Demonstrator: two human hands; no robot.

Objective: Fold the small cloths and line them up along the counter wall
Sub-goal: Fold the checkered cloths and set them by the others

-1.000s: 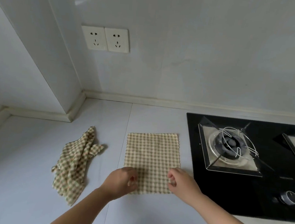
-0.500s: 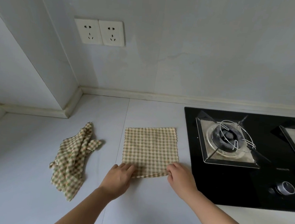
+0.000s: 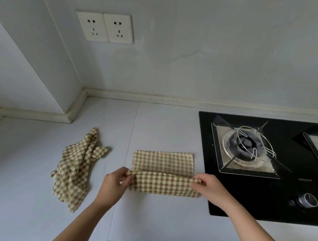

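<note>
From the head view, both forearms reach in from the near edge of the pale grey counter [image 3: 163,124] and angle toward each other. The left hand [image 3: 114,185] has its thumb and curled fingers pinching the near-left corner of a beige-and-green checked square cloth [image 3: 163,164]. The right hand [image 3: 210,190] pinches the near-right corner the same way, knuckles up and wrist bent slightly inward. Between them the cloth's near edge is lifted and doubled over toward the far side, so its scalloped hem lies across the middle while the far half rests flat on the counter. The cloth lies just left of a black glass gas hob [image 3: 292,191], well short of the white back wall [image 3: 217,58]. To the left, apart from both hands, a second checked cloth [image 3: 75,168] lies crumpled in a loose heap. The hob carries a steel burner with a wire pan support [image 3: 246,147] and a round silver knob [image 3: 308,199]. Two white wall sockets [image 3: 104,27] sit high on the wall.
</note>
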